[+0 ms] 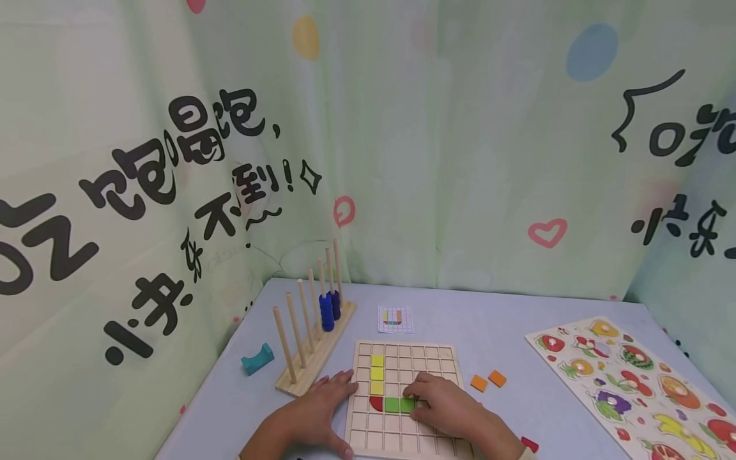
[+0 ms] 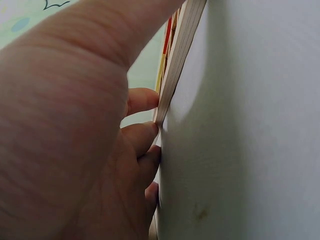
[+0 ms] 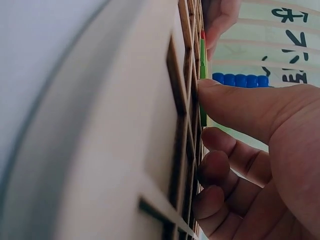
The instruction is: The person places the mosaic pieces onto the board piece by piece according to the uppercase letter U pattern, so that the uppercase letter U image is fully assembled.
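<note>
A wooden grid board [image 1: 368, 441] lies on the table. Three yellow tiles [image 1: 377, 374] stand in a column on it, above a red rounded tile [image 1: 376, 403]. Two green tiles [image 1: 391, 405] follow to the right of the red one. My right hand [image 1: 445, 407] has its thumb and curled fingers at the right-hand green tile [image 3: 203, 107]; the thumb touches it in the right wrist view. My left hand [image 1: 313, 409] rests against the board's left side, fingertips touching the edge [image 2: 175, 65] and thumb near the front corner.
Behind the board lies a small pattern card [image 1: 395, 319]. A wooden peg rack [image 1: 310, 364] with blue beads [image 1: 326, 313] stands at left, beside a teal piece [image 1: 257, 360]. Orange tiles [image 1: 479, 383], a red piece [image 1: 529, 444] and a fruit picture sheet [image 1: 592, 364] lie right.
</note>
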Tool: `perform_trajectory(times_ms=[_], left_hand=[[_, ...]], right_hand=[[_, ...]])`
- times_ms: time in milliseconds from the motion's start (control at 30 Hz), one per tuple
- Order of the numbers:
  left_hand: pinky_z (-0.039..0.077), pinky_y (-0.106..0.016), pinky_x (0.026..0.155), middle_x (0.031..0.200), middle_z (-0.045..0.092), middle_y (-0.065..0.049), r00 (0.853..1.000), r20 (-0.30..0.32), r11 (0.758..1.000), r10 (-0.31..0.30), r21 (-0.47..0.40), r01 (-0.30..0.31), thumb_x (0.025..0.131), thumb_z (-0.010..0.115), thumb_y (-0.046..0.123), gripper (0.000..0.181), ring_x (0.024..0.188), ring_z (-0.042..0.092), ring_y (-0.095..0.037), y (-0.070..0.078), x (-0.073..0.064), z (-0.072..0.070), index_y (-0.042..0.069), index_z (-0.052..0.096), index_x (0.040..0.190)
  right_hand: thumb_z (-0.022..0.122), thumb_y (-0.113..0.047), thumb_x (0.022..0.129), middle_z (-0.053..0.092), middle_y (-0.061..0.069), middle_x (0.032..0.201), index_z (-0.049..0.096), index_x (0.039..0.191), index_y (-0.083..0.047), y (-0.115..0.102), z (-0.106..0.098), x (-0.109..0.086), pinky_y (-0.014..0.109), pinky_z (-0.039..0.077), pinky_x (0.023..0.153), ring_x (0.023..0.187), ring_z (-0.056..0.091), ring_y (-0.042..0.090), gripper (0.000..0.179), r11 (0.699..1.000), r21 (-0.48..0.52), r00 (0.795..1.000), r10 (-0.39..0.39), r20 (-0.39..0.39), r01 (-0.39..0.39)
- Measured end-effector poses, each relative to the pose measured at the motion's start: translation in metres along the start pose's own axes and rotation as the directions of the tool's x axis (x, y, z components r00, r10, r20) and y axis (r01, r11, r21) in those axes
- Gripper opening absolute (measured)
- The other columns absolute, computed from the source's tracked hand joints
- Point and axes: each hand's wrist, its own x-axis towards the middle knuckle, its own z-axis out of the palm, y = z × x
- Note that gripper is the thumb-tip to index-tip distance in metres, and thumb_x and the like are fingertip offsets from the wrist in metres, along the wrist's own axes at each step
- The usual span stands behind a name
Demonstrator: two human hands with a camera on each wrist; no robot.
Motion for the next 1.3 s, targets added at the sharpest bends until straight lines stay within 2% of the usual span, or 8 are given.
perform_trajectory(times_ms=[133, 367, 500, 667, 867, 1067, 1300], left_hand=[[0.016, -0.049, 0.116, 0.158, 0.026, 0.006, 1.000, -0.006, 1.000, 0.017, 0.015, -0.017, 0.051, 0.077, 0.075, 0.112, 0.146, 0.018, -0.017, 0.000, 0.000, 0.000, 0.031, 0.042, 0.148], [0.013, -0.049, 0.117, 0.158, 0.026, 0.007, 1.000, 0.005, 1.000, -0.013, 0.000, 0.013, 0.049, 0.080, 0.073, 0.112, 0.146, 0.017, -0.016, 0.000, 0.003, 0.001, 0.031, 0.044, 0.146], [0.014, -0.049, 0.116, 0.158, 0.026, 0.007, 1.000, 0.005, 1.000, -0.007, 0.006, 0.006, 0.049, 0.079, 0.074, 0.112, 0.146, 0.017, -0.016, -0.001, 0.003, 0.001, 0.031, 0.043, 0.146], [0.016, -0.050, 0.116, 0.158, 0.026, 0.005, 1.000, -0.003, 1.000, 0.008, 0.023, -0.008, 0.049, 0.077, 0.076, 0.113, 0.146, 0.018, -0.018, -0.002, 0.002, 0.001, 0.030, 0.042, 0.147], [0.016, -0.050, 0.116, 0.158, 0.027, 0.006, 1.000, -0.003, 1.000, 0.005, 0.020, -0.005, 0.051, 0.079, 0.074, 0.112, 0.146, 0.018, -0.017, 0.000, 0.001, 0.001, 0.030, 0.043, 0.147], [0.016, -0.049, 0.116, 0.158, 0.026, 0.006, 1.000, -0.008, 1.000, 0.015, 0.023, -0.015, 0.051, 0.079, 0.074, 0.111, 0.146, 0.019, -0.016, 0.001, 0.001, 0.000, 0.030, 0.043, 0.147], [0.015, -0.048, 0.117, 0.158, 0.026, 0.006, 1.000, -0.006, 1.000, 0.014, 0.005, -0.014, 0.051, 0.080, 0.072, 0.111, 0.146, 0.018, -0.016, 0.003, -0.001, -0.002, 0.029, 0.043, 0.147]], right_hand=[[0.074, -0.025, 0.086, 0.055, -0.016, 0.096, 0.071, 0.110, -0.018, 0.000, 0.001, 0.000, 0.027, 0.049, 0.072, 0.079, 0.050, 0.001, 0.024, 1.000, -0.003, 1.000, 0.003, -0.002, -0.003], [0.073, -0.022, 0.085, 0.055, -0.015, 0.094, 0.072, 0.109, -0.016, 0.001, -0.003, -0.004, 0.025, 0.048, 0.070, 0.077, 0.049, 0.000, 0.024, 0.999, -0.034, 1.000, 0.015, 0.020, -0.015], [0.074, -0.021, 0.084, 0.056, -0.015, 0.095, 0.072, 0.110, -0.016, 0.004, -0.007, -0.010, 0.026, 0.049, 0.070, 0.077, 0.048, 0.000, 0.026, 0.999, -0.040, 0.999, 0.016, 0.029, -0.015], [0.074, -0.023, 0.086, 0.056, -0.014, 0.095, 0.071, 0.111, -0.015, 0.010, -0.012, -0.019, 0.025, 0.048, 0.067, 0.075, 0.048, 0.000, 0.027, 1.000, -0.017, 0.999, 0.009, 0.031, -0.009], [0.073, -0.023, 0.086, 0.055, -0.014, 0.096, 0.070, 0.112, -0.013, 0.015, -0.019, -0.031, 0.024, 0.047, 0.068, 0.076, 0.048, 0.000, 0.028, 0.999, 0.019, 0.998, 0.041, 0.045, -0.042], [0.072, -0.026, 0.088, 0.056, -0.013, 0.098, 0.069, 0.113, -0.012, 0.024, -0.024, -0.043, 0.024, 0.046, 0.065, 0.071, 0.046, -0.001, 0.029, 0.998, 0.056, 0.999, 0.005, 0.050, -0.008], [0.072, -0.027, 0.088, 0.057, -0.013, 0.100, 0.070, 0.111, -0.011, 0.030, -0.028, -0.054, 0.027, 0.050, 0.072, 0.082, 0.051, 0.001, 0.028, 0.999, 0.030, 0.998, 0.027, 0.049, -0.029]])
